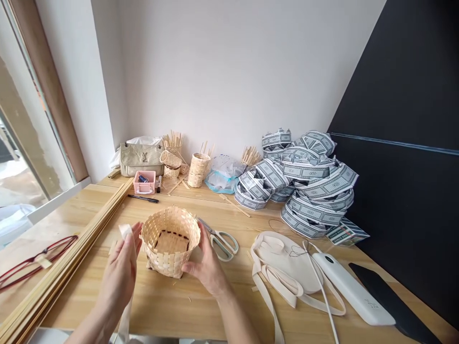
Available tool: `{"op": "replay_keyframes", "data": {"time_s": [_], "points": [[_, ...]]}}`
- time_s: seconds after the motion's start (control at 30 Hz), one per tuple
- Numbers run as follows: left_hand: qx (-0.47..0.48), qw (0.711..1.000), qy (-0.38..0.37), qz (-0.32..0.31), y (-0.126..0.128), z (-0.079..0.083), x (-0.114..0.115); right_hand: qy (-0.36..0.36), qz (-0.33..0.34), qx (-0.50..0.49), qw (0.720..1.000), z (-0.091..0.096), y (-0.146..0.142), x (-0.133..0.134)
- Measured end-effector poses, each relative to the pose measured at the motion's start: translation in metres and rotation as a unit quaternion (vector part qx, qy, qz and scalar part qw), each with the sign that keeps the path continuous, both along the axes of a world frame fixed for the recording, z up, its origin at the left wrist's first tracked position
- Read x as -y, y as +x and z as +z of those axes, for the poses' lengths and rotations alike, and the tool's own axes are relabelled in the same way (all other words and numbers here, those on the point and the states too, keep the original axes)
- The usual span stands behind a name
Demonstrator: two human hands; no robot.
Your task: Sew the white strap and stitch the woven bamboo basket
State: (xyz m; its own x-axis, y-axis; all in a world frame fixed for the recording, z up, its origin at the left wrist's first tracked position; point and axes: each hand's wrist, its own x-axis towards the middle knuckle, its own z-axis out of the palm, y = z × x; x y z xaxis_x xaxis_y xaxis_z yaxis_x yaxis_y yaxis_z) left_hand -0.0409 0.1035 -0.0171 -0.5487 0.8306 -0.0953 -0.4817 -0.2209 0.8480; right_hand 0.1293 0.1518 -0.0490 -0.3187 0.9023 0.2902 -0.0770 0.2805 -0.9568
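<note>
Woven bamboo basket (168,263) near the middle of the bench (86,306), closer to the near edge than the far one, tilted, with its open mouth up and toward the head camera; round, so no clear long axis. Right hand (206,265) nearest, fingers spread against the outer wall, holding the weave. Left hand (120,272) fairly open, just beside the rim, with a pale strip (125,234) along the palm (gripped or merely pressed, hard to tell). Lower end of the strip cut off by the frame. Scissors (222,248) just beyond the right hand. Basket's underside hidden.
</note>
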Motion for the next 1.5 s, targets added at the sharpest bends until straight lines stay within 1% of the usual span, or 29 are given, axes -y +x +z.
{"op": "replay_keyframes", "data": {"time_s": [0.1, 0.17, 0.27, 0.37, 0.47, 0.6, 0.67, 0.73, 0.87, 0.97, 1.03, 1.07, 1.17, 1.2, 1.23, 1.27, 1.3, 1.33, 1.37, 1.4, 1.43, 1.5], "points": [[0.009, 0.999, 0.015, -0.045, 0.009, -0.003, -0.009, 0.018, 0.036, -0.054, 0.998, 0.013, -0.012, 0.002], [0.008, 0.998, 0.015, -0.065, 0.011, -0.002, -0.009, 0.033, 0.032, -0.058, 0.997, 0.024, -0.014, 0.007], [-0.012, 0.997, 0.009, -0.07, 0.01, 0.002, -0.006, 0.046, 0.02, -0.072, 0.996, 0.035, -0.013, 0.017], [-0.056, 0.996, -0.002, -0.064, 0.01, 0.006, -0.003, 0.047, 0.018, -0.089, 0.995, 0.037, -0.012, 0.026], [-0.039, 0.997, 0.007, -0.073, 0.011, 0.009, -0.006, 0.052, -0.005, -0.089, 0.995, 0.035, -0.012, 0.032], [0.005, 0.992, 0.038, -0.117, 0.013, 0.01, -0.021, 0.046, -0.088, -0.054, 0.994, 0.031, -0.012, 0.032], [0.002, 0.992, 0.047, -0.116, 0.014, 0.008, -0.028, 0.039, -0.123, -0.04, 0.991, 0.028, -0.013, 0.029], [-0.004, 0.994, 0.044, -0.105, 0.014, 0.002, -0.031, 0.035, -0.144, -0.028, 0.989, 0.021, -0.015, 0.026], [-0.017, 0.996, 0.003, -0.091, 0.013, -0.014, -0.026, 0.06, -0.158, 0.002, 0.986, 0.004, -0.021, 0.023], [-0.034, 0.995, -0.027, -0.091, 0.006, -0.02, -0.021, 0.066, -0.14, -0.004, 0.988, -0.005, -0.019, 0.023], [-0.048, 0.995, -0.032, -0.076, 0.0, -0.015, -0.015, 0.042, -0.134, 0.005, 0.99, -0.007, -0.013, 0.024], [-0.059, 0.996, -0.029, -0.057, -0.004, -0.01, -0.011, 0.029, -0.145, 0.014, 0.989, -0.007, -0.007, 0.025], [-0.102, 0.995, 0.003, 0.004, -0.013, 0.014, 0.011, 0.024, -0.227, 0.03, 0.973, 0.004, 0.012, 0.032], [-0.106, 0.994, 0.014, -0.006, -0.014, 0.022, 0.02, 0.03, -0.245, 0.03, 0.969, 0.011, 0.018, 0.036], [-0.11, 0.993, 0.02, -0.046, -0.013, 0.031, 0.03, 0.032, -0.244, 0.031, 0.969, 0.019, 0.023, 0.04], [-0.12, 0.986, -0.005, -0.115, -0.011, 0.038, 0.039, 0.027, -0.224, 0.033, 0.974, 0.028, 0.027, 0.046], [-0.131, 0.971, -0.04, -0.195, -0.008, 0.044, 0.046, 0.013, -0.185, 0.035, 0.982, 0.038, 0.029, 0.051], [-0.14, 0.948, -0.063, -0.28, -0.004, 0.048, 0.051, -0.006, -0.134, 0.033, 0.99, 0.048, 0.03, 0.056], [-0.15, 0.923, -0.075, -0.346, 0.0, 0.051, 0.054, -0.029, -0.079, 0.023, 0.996, 0.057, 0.029, 0.061], [-0.162, 0.902, -0.08, -0.392, 0.004, 0.054, 0.055, -0.052, -0.028, 0.005, 0.998, 0.065, 0.027, 0.065], [-0.175, 0.885, -0.078, -0.424, 0.008, 0.055, 0.053, -0.077, 0.016, -0.017, 0.997, 0.071, 0.025, 0.067], [-0.207, 0.864, -0.074, -0.453, 0.015, 0.058, 0.049, -0.123, 0.071, -0.06, 0.988, 0.079, 0.019, 0.07]]}}
